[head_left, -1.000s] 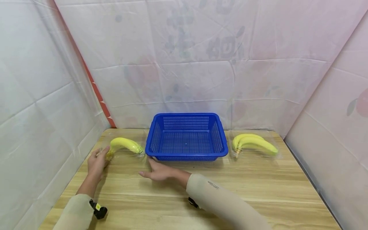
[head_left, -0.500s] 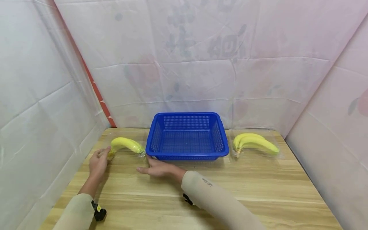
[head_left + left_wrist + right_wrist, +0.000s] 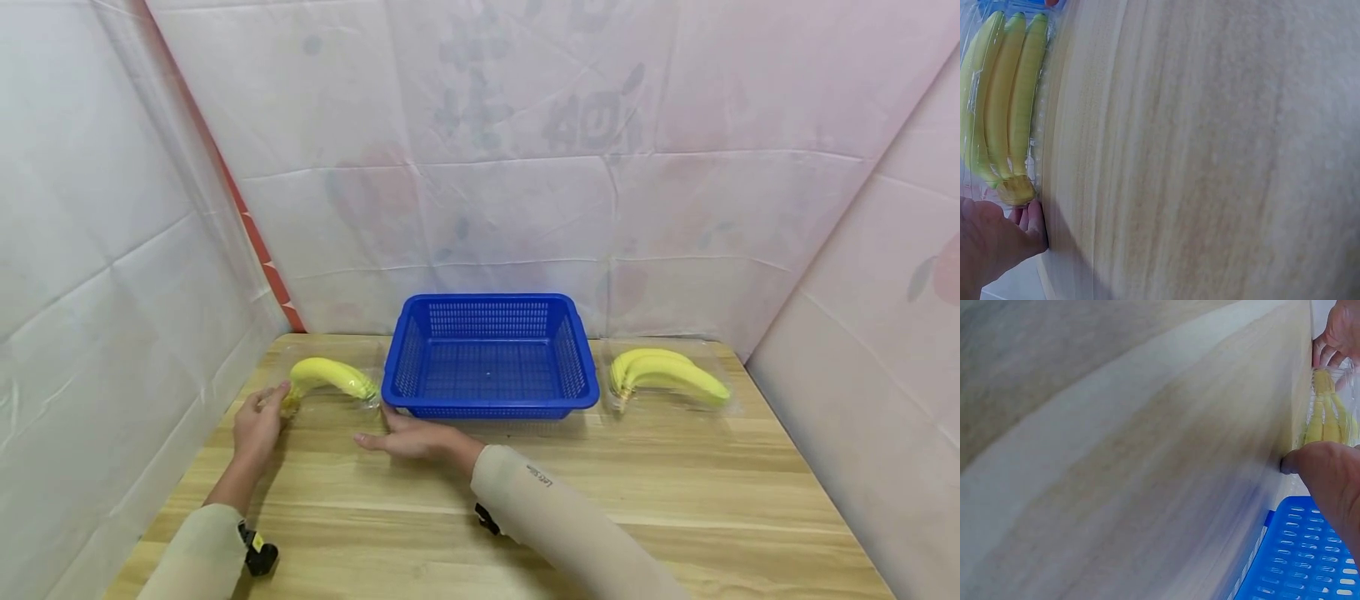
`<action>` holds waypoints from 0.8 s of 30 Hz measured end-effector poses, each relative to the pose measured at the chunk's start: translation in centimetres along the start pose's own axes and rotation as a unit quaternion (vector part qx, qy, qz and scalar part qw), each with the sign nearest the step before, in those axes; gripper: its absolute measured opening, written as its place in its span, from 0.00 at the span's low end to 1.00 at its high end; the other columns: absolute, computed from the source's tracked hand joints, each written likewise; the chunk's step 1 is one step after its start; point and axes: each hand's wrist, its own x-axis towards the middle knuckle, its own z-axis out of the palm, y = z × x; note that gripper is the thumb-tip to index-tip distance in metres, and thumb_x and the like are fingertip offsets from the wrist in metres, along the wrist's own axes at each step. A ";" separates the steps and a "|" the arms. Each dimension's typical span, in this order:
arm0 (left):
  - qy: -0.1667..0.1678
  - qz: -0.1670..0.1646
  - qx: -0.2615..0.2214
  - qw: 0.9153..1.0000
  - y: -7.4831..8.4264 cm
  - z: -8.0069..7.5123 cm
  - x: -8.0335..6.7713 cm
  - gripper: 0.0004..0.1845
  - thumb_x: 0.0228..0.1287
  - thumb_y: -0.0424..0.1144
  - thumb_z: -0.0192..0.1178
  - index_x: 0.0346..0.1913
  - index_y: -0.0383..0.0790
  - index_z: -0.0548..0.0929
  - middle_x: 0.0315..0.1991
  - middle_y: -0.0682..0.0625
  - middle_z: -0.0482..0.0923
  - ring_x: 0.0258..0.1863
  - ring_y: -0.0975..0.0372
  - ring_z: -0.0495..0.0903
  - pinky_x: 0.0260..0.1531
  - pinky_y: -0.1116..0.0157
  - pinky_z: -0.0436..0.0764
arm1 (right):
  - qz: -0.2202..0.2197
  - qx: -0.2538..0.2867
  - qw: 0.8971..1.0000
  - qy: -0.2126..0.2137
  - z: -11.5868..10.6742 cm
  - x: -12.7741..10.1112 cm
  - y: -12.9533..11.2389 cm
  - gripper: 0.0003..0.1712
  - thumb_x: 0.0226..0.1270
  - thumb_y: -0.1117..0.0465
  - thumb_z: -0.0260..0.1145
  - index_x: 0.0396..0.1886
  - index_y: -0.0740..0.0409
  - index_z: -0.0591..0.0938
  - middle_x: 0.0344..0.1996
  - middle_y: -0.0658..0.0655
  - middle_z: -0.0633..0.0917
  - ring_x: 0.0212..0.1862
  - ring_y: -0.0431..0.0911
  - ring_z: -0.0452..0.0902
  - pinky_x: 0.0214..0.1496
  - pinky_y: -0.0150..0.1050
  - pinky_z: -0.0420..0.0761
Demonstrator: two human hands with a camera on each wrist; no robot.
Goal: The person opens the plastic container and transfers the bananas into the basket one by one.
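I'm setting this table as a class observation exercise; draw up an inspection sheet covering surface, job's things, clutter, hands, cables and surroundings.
Surface: wood-grain table.
Job's things: blue basket in the middle; left bananas and right bananas either side, each bunch in clear plastic.
Clutter: nothing seen.
Hands: left hand at the stem end of the left bananas; right hand by the basket's near-left corner, fingertips partly hidden.
Cables: nothing seen.
Surroundings: pale printed sheets on three sides; red strip towards the left corner.
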 end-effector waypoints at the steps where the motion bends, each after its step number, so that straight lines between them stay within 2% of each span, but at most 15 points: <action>1: 0.000 0.000 0.000 1.000 0.0 0.0 0.0 0.53 0.74 0.77 0.45 0.84 0.38 0.59 0.82 0.28 0.58 0.81 0.37 0.61 0.80 0.37 0.62 | -0.003 0.001 1.000 0.000 0.0 0.0 0.0 0.63 0.74 0.25 0.59 0.89 0.43 0.34 0.89 0.55 0.44 0.90 0.50 0.33 0.92 0.53 0.44; 7: -0.001 0.004 0.002 1.000 -0.1 0.0 0.0 0.53 0.74 0.77 0.45 0.84 0.38 0.59 0.82 0.28 0.59 0.80 0.37 0.62 0.79 0.38 0.63 | -0.011 0.017 1.000 -0.007 0.0 0.2 0.2 0.63 0.75 0.26 0.59 0.90 0.46 0.35 0.89 0.57 0.47 0.90 0.48 0.37 0.92 0.49 0.47; 14: -0.008 0.013 -0.007 1.000 -0.2 0.2 -0.2 0.52 0.76 0.75 0.43 0.85 0.37 0.57 0.83 0.30 0.58 0.80 0.37 0.63 0.78 0.39 0.66 | 0.004 0.014 1.000 -0.012 -0.2 -0.1 0.3 0.64 0.72 0.23 0.58 0.90 0.43 0.35 0.89 0.52 0.49 0.90 0.48 0.34 0.92 0.52 0.44; 24: -0.004 0.012 0.000 1.000 -0.3 0.1 -0.3 0.52 0.76 0.75 0.43 0.85 0.38 0.57 0.83 0.29 0.58 0.80 0.37 0.62 0.79 0.39 0.65 | 0.002 0.029 0.999 -0.015 -0.1 -0.1 0.4 0.64 0.72 0.23 0.59 0.89 0.43 0.35 0.89 0.53 0.47 0.90 0.48 0.35 0.92 0.53 0.43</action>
